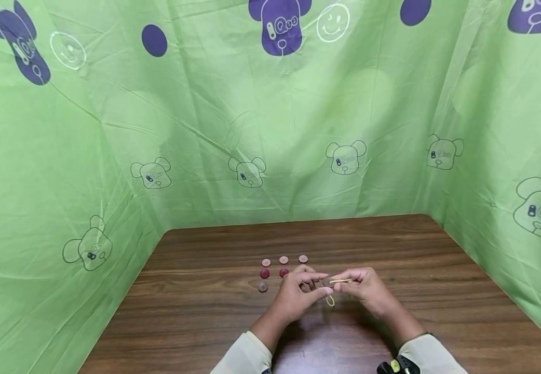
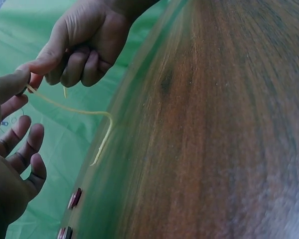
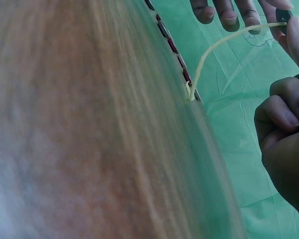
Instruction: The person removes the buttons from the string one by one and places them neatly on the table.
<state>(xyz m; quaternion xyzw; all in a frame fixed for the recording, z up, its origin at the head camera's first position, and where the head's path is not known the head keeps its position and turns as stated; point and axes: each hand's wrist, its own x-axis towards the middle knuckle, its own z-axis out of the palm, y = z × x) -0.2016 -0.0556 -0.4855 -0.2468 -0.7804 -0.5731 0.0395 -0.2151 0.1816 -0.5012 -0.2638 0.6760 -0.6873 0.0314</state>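
Observation:
Above the table, my left hand (image 1: 296, 293) pinches a dark round button (image 1: 327, 282) between thumb and fingertips. My right hand (image 1: 367, 291) is close on its right, thumb and forefinger pinching a thin yellow cord (image 1: 343, 281) at the button. In the right wrist view, the cord (image 3: 217, 46) runs from the dark button (image 3: 284, 15) and hangs down in a curve. The left hand's other fingers (image 2: 27, 144) are spread loosely in the left wrist view, while the right hand's lower fingers (image 2: 79, 67) are curled. Whether the cord passes through a hole is too small to tell.
On the brown wooden table (image 1: 195, 322), three pink buttons (image 1: 284, 259) lie in a back row. Dark red buttons (image 1: 265, 273) sit in front of them, one partly behind the left hand. A grey-brown button (image 1: 263, 286) lies nearest. Green cloth (image 1: 294, 197) surrounds the table.

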